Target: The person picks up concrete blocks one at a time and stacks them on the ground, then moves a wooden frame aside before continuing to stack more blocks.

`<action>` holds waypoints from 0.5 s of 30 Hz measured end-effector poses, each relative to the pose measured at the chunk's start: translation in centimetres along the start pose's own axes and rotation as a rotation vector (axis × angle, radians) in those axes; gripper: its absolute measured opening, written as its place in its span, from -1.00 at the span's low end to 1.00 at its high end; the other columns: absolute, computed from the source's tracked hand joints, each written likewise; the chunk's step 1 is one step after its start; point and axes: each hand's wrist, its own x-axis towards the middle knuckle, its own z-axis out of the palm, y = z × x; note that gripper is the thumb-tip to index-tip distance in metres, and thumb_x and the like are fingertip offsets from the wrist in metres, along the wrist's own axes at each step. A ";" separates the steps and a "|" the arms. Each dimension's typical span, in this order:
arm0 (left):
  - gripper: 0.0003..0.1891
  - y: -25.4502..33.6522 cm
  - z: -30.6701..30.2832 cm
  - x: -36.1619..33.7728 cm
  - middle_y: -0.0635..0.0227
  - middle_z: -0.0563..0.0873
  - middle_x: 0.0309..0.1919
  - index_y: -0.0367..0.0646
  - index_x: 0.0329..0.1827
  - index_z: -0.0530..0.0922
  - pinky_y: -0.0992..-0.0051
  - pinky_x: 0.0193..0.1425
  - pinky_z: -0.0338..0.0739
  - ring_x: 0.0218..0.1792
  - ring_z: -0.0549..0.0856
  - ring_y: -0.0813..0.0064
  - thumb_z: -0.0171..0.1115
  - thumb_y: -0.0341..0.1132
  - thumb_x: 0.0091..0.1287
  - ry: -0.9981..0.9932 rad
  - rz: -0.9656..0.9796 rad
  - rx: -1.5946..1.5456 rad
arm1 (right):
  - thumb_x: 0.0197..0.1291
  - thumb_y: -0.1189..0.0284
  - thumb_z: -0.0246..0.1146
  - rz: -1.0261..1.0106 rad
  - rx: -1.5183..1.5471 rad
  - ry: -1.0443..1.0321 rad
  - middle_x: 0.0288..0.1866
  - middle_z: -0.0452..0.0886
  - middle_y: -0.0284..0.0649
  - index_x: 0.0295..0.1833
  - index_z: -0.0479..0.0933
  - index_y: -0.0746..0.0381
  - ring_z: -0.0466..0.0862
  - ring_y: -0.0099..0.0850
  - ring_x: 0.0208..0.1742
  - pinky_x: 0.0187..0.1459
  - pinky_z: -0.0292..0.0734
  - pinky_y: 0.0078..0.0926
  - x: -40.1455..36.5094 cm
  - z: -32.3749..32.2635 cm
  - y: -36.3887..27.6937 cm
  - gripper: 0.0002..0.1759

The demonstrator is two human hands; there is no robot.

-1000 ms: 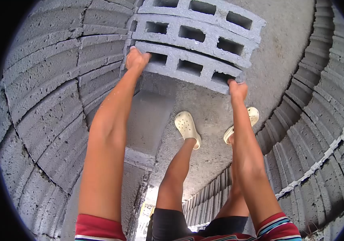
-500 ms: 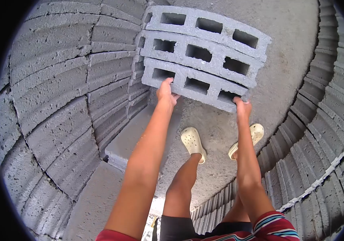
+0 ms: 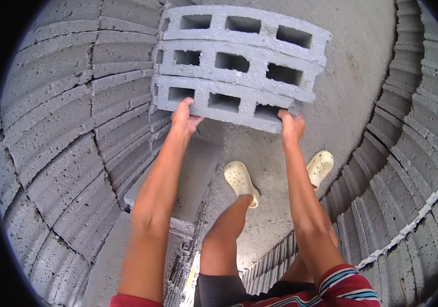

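Three grey hollow blocks lie against one another in a stack at the top centre, their rectangular holes facing me. My left hand [image 3: 185, 116] grips the nearest block [image 3: 202, 105] at its left hole, thumb over the edge. Near that block's right end, my right hand [image 3: 291, 123] is closed on it with the thumb at the right hole. The middle block [image 3: 257, 66] and the far block [image 3: 270, 31] are touched by neither hand. The fingers under the near block are hidden.
A high wall of stacked blocks [image 3: 60, 117] rises on the left, above a low grey slab [image 3: 193, 169]. More stacked blocks [image 3: 382, 189] curve along the right. My feet in cream clogs [image 3: 240, 179] stand on the concrete floor [image 3: 352, 77].
Both hands and the blocks appear further left in view, with the near block slightly higher. The hold of both hands on the near block is unchanged.
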 end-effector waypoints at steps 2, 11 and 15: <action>-0.53 0.2 -0.5 -0.4 0.19 0.46 0.05 -0.14 0.06 0.37 0.06 0.21 0.24 0.07 0.44 0.16 0.18 -0.15 0.10 -0.039 -0.024 0.127 | -0.41 0.18 0.30 -0.051 -0.025 -0.012 -0.23 0.59 0.08 -0.07 0.46 0.34 0.57 -0.01 -0.16 -0.07 0.39 -0.23 0.5 0.0 0.5 -0.31; -0.23 0.7 -1.2 -12.0 0.10 0.18 0.31 -0.17 0.31 0.12 0.12 0.32 -0.05 0.31 0.18 0.14 0.14 0.06 0.11 -0.084 0.086 0.633 | -0.03 -0.21 0.07 0.161 -0.050 -0.195 0.26 0.19 0.19 0.21 0.20 0.48 0.15 -0.05 0.33 0.31 0.01 -0.29 -4.2 -9.0 10.8 -0.02; -0.43 -4.6 -2.0 -19.7 0.26 0.43 0.15 -0.13 0.16 0.31 0.23 0.16 0.17 0.13 0.41 0.31 0.14 -0.03 0.15 -0.096 0.084 0.603 | 0.04 -0.13 0.03 0.399 -0.194 -0.315 0.14 0.36 0.13 0.16 0.32 0.34 0.34 -0.08 0.21 0.21 0.19 -0.33 -12.1 -13.8 16.5 -0.20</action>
